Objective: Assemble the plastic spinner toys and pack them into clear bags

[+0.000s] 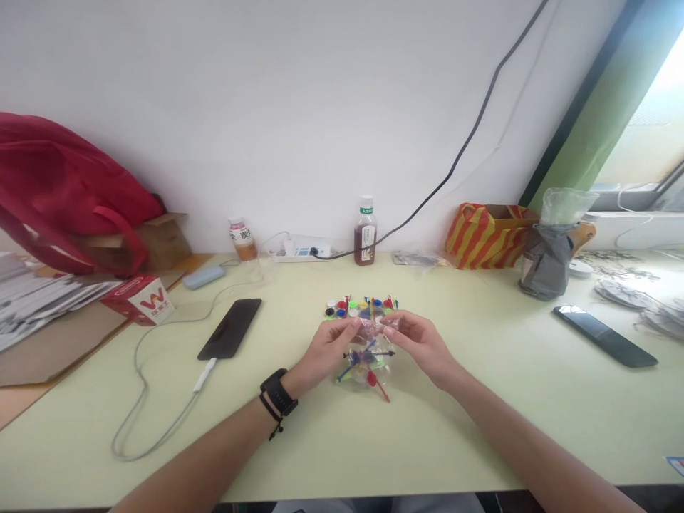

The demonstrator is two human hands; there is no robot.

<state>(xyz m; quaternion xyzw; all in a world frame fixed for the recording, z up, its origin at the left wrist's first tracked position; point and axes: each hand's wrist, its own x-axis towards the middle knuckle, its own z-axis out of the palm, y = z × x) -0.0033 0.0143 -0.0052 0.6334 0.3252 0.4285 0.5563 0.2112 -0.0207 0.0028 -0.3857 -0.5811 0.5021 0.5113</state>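
Between my two hands is a clear plastic bag [368,329], its upper edge pinched on either side. My left hand [334,340], with a black watch on the wrist, has thumb and fingers closed on the bag's left side. Opposite it, my right hand [420,343] pinches the right side. Inside or beneath the lower part of the bag lie small coloured plastic pieces [370,360], blue, red, green and black, some with long thin stems. Behind my fingers, rows of small round coloured pieces [340,312] sit on the table, partly hidden by the hands.
On the pale green table [299,456], a black phone [231,329] on a charging cable lies left, another phone [605,336] right. A dark drink bottle [365,235], a power strip [304,249] and a striped bag [484,239] stand along the wall. A red box [142,299] is far left.
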